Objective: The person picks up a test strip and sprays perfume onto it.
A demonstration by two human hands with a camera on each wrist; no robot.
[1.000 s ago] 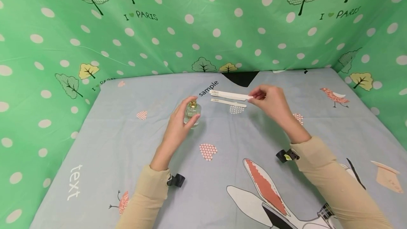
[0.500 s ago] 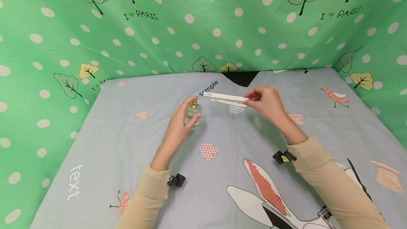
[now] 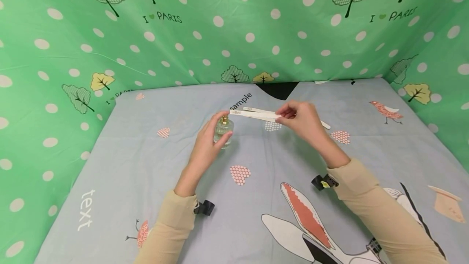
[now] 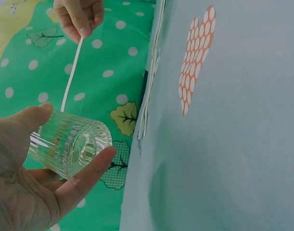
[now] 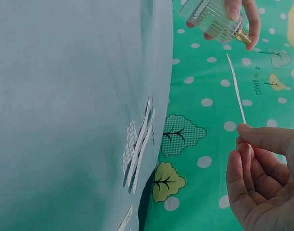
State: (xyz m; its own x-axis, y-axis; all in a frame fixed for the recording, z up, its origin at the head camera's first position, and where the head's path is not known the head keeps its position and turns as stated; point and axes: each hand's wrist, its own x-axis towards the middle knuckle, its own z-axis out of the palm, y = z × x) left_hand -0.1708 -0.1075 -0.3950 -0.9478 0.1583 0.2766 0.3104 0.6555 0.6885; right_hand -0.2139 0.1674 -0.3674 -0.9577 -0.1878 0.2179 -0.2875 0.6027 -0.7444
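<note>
Held strip (image 3: 257, 115); nearer btl (image 3: 224, 127) vs prev

Flat surface under a pale blue-grey cloth (image 3: 286, 158), lightly creased. Printed on it: a red dotted heart (image 3: 239, 175), white rabbit ears (image 3: 280, 227), a red bird (image 3: 386, 111), a hat (image 3: 448, 207), the words "sample" and "text". Lying on the cloth toward its far edge: at least two narrow white strips (image 5: 138, 148), close together, beside a pale dotted heart (image 3: 272, 127). Another white strip (image 5: 125, 220) lies near them, apart, marks on its visible end.
</note>
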